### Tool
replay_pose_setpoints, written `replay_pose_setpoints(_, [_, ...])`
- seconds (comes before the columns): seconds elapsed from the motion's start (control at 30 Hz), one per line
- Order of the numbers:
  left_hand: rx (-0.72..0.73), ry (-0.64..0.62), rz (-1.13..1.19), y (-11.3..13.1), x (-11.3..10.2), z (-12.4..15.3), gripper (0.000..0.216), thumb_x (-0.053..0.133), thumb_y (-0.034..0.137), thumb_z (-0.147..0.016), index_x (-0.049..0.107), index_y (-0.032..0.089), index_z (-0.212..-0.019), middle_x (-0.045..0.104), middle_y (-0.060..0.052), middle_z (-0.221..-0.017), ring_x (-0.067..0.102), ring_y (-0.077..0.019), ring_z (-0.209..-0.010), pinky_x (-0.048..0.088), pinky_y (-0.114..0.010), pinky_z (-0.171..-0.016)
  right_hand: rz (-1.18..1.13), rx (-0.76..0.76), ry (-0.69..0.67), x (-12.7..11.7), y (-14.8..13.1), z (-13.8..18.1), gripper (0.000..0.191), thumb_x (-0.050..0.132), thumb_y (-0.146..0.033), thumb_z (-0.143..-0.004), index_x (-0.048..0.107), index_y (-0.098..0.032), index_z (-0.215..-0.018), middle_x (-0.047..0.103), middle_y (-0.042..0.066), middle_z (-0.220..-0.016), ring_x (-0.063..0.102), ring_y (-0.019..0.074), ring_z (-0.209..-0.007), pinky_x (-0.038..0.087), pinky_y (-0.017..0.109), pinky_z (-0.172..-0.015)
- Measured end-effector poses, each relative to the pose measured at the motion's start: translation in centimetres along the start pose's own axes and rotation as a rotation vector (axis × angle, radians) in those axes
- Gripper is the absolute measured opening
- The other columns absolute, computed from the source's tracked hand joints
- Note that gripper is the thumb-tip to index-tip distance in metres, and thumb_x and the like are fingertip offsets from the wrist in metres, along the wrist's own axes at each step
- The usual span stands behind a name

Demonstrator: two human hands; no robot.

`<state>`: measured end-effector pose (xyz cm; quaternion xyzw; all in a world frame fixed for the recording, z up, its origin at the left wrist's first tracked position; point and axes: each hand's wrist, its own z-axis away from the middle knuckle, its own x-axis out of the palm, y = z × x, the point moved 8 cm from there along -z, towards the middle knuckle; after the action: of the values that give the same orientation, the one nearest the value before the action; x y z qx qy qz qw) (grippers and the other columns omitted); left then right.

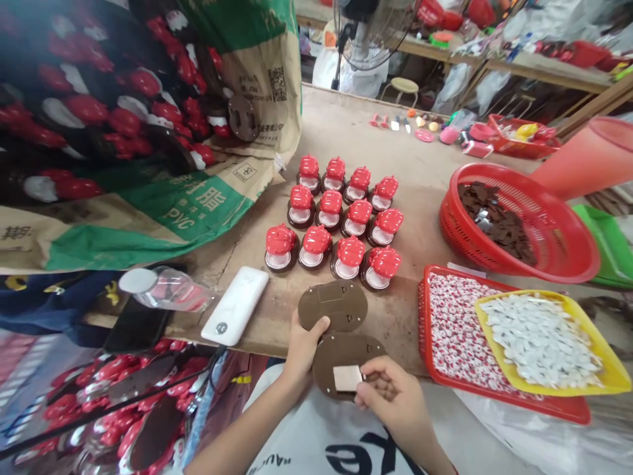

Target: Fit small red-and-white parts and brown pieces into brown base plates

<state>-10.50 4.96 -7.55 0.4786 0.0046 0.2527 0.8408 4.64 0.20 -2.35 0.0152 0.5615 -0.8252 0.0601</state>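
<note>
My left hand (304,346) is closed on a dark brown oval base (341,297), its thumb over the near edge. That base bears a rectangular panel and small slots. Nearer my lap, a second brown oval base (324,366) shows a pale rectangle (347,379) on its face. At the right edge of this rectangle, the fingers of my right hand (390,396) are pinched together; whatever is between them is hidden. Just beyond the bases, several red-topped toys (351,251) with white fronts and brown bottoms stand in rows on the table (410,178).
Left of the table gapes a large sack (208,204) of similar toys. A white phone (236,305) and clear bottle (165,288) lie nearby. On the right are a red basket (457,231) of brown pieces, a red tray (426,330) and a yellow tray (610,379) of small parts.
</note>
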Motion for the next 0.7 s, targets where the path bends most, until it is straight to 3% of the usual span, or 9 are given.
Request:
replay_pose_setpoints(0.1, [-0.007,-0.003,0.015,-0.2,-0.1,0.1,0.046,0.064,0.024,-0.061,0.047,0.019,-0.104,0.061,-0.006,-0.097,0.057,-0.0189,-0.086,0.044,-0.031,-0.076,0.005,-0.014,0.024,-0.5,-0.4,0.6,0.034,0.057,-0.052,-0.066,0.054,-0.018,-0.072,0.062,0.002,-0.057,0.062,0.0158,-0.050,0.053,0.024,-0.047])
replay_pose_setpoints(0.3, [-0.016,0.013,0.011,-0.5,-0.2,0.0,0.044,0.065,0.025,-0.060,0.048,0.018,-0.100,0.061,-0.006,-0.093,0.058,-0.0188,-0.080,0.045,-0.032,-0.072,0.006,0.007,0.009,-0.7,0.5,1.5,0.035,0.056,-0.055,-0.066,0.052,-0.020,-0.070,0.061,0.000,-0.051,0.061,0.0155,-0.047,0.052,0.025,-0.048])
replay_pose_setpoints(0.43, [-0.010,0.020,0.004,-0.2,-0.2,0.3,0.043,0.064,0.024,-0.061,0.048,0.019,-0.101,0.061,-0.004,-0.091,0.058,-0.0180,-0.079,0.046,-0.031,-0.071,0.144,-0.056,-0.047,-0.8,0.7,1.5,0.029,0.051,-0.049,-0.073,0.050,-0.020,-0.072,0.059,-0.002,-0.051,0.058,0.0123,-0.042,0.049,0.021,-0.043])
replay_pose_setpoints(0.57, [-0.008,0.018,-0.008,0.0,-0.1,0.4,0.043,0.064,0.023,-0.061,0.048,0.019,-0.101,0.061,-0.005,-0.091,0.058,-0.0182,-0.080,0.045,-0.032,-0.073,0.572,-0.347,-0.103,-0.4,-1.3,1.4,0.022,0.040,-0.035,-0.081,0.052,-0.020,-0.071,0.055,-0.003,-0.050,0.052,0.0087,-0.040,0.042,0.017,-0.039])
replay_pose_setpoints(0.7, [0.005,-0.006,-0.005,-0.3,0.1,0.1,0.049,0.065,0.024,-0.060,0.047,0.019,-0.105,0.061,-0.007,-0.100,0.057,-0.0206,-0.089,0.043,-0.034,-0.080,0.940,-0.692,-0.007,0.7,-3.6,2.1,0.037,0.026,-0.028,-0.087,0.054,-0.020,-0.064,0.052,0.000,-0.052,0.049,0.0096,-0.042,0.037,0.019,-0.040])
